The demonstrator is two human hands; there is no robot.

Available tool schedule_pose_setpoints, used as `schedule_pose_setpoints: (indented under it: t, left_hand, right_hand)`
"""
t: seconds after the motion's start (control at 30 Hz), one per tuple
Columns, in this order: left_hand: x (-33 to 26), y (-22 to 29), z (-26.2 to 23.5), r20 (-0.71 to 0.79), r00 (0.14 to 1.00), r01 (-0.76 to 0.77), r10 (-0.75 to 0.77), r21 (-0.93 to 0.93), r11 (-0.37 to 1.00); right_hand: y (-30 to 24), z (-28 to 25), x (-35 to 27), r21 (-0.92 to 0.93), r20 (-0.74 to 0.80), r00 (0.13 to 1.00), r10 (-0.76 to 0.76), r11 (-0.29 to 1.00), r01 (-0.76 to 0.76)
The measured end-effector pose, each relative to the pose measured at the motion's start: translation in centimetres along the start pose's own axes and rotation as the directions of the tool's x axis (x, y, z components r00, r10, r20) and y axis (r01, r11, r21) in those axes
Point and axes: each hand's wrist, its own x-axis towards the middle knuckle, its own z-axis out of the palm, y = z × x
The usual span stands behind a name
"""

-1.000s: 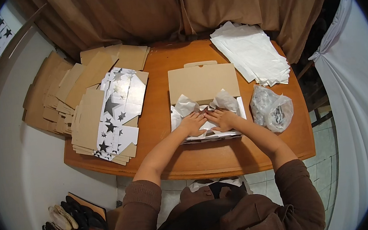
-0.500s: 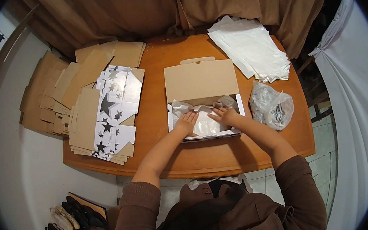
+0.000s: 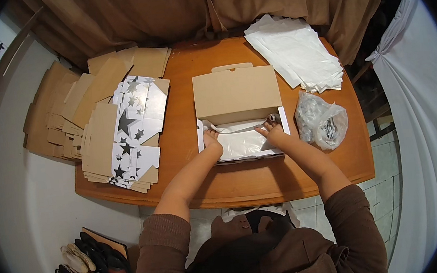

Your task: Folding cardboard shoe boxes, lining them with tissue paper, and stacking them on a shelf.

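Now, box: I see the box (image 3: 239, 114) open, long axis left-right.
Left hand (image 3: 212, 141): flat on paper (image 3: 244, 143), left end.
Right hand (image 3: 272, 132): flat, right end.

On the table (image 3: 186, 129) the open box (image 3: 238, 113) sits centre, flat cartons (image 3: 117, 125) left, paper sheets (image 3: 294, 50) behind right (bag (image 3: 321, 120) just beside the box).

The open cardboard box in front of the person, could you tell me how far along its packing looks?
Done: the cardboard box is folded up, lid open, with white tissue paper laid inside. In hand: the left hand and right hand press that paper flat into the tray. Left: the lid is not closed, the clear bag of small items lies unopened beside it, and flat star-printed box blanks and white sheets lie stacked.
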Motion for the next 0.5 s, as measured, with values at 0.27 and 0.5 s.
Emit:
schedule_pose_setpoints:
  t: [0.27, 0.5]
  left_hand:
    - [0.7, 1.4, -0.6, -0.043, 0.983, 0.183, -0.179, 0.112, 0.977]
    - [-11.2, -3.6, -8.1, -0.561, 0.827, -0.422, 0.035, -0.58, 0.697]
  right_hand:
    - [0.1, -0.1, -0.3, 0.043, -0.092, 0.996, 0.017, 0.999, -0.013]
    - [0.4, -4.9, -10.2, 0.372, -0.678, 0.735, -0.02, 0.853, 0.366]
